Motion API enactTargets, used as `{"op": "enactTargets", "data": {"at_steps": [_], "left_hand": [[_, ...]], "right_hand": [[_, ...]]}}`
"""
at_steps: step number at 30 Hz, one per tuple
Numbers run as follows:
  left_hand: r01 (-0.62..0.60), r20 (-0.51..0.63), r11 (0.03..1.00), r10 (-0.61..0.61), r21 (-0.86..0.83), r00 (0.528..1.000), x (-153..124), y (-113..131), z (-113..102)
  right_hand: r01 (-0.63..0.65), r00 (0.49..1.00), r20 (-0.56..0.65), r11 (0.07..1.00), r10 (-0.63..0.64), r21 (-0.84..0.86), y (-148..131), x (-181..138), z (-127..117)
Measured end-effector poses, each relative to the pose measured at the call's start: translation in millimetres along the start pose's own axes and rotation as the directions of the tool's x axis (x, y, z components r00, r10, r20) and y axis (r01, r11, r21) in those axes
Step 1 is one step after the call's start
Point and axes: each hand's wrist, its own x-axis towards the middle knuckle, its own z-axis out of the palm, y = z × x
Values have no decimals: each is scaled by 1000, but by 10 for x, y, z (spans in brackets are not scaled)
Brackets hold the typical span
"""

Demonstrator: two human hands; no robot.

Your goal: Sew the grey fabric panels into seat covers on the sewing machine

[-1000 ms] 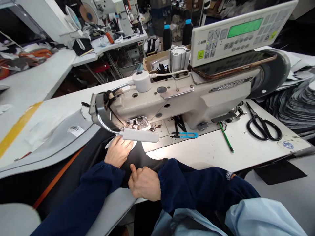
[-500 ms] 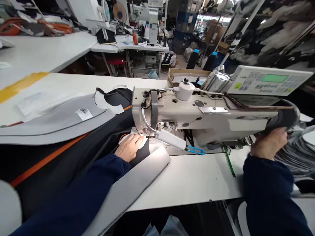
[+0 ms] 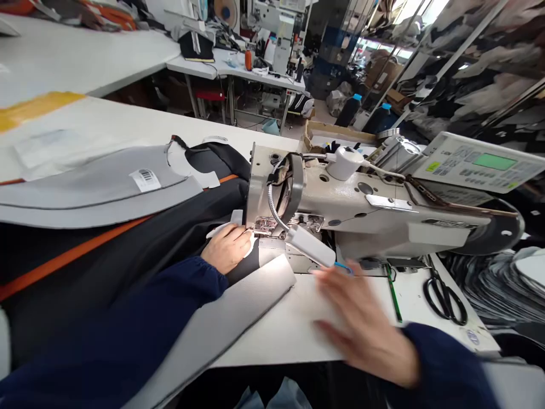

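My left hand (image 3: pixel 227 248) is closed beside the needle of a sewing machine (image 3: pixel 374 193), fingers curled down on a small white fabric piece (image 3: pixel 250 247). That piece lies against the black fabric (image 3: pixel 179 238) with its orange stripe. My right hand (image 3: pixel 357 318) is blurred by motion above the front of the white table, thumb apart from the fingers, holding nothing that I can see. Its fingertips are near the white lamp (image 3: pixel 310 245) on the machine. A long grey strip (image 3: pixel 242 309) lies under and beside my left forearm.
Black scissors (image 3: pixel 445 298) and a green stick (image 3: pixel 394 292) lie right of the machine. Grey cut pieces (image 3: pixel 494 278) are stacked at the far right. A grey panel with a barcode label (image 3: pixel 145 179) rests on the black fabric. The control panel (image 3: pixel 485 162) stands above the machine.
My right hand has left the handwheel at the machine's right end and moved left, over the table front. My left hand stays at the needle. The view has shifted, and the scissors show.
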Motion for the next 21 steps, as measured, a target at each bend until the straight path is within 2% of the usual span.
{"op": "enactTargets", "data": {"at_steps": [1,3,5,7,10,13,18,20,21], "left_hand": [[3,21,1000,-3,-12,1000,2,5,-3],[16,40,1000,-16,-7,999,9,12,-27],[19,32,1000,-20,18,999,14,18,-59],[9,37,999,-10,31,999,11,25,-83],[11,63,1000,-11,-3,998,-10,43,-89],[66,64,997,-64,-29,996,-36,69,-68],[10,85,999,-5,-52,996,-41,86,-42],[-13,65,999,16,-46,998,-35,78,-41],[-20,51,999,23,-46,998,-32,73,-41]], "right_hand": [[84,986,139,996,-89,36,-187,182,290],[146,938,298,981,-178,128,-398,497,789],[178,891,380,961,-248,209,-441,681,1113],[242,864,392,943,-317,229,-415,707,1269],[349,867,308,919,-392,185,-399,573,1323],[398,875,223,901,-430,173,-442,475,1321],[357,862,286,902,-418,241,-451,519,1230],[337,862,255,872,-437,356,-355,502,1151],[313,878,209,848,-430,428,-278,475,1116]]}}
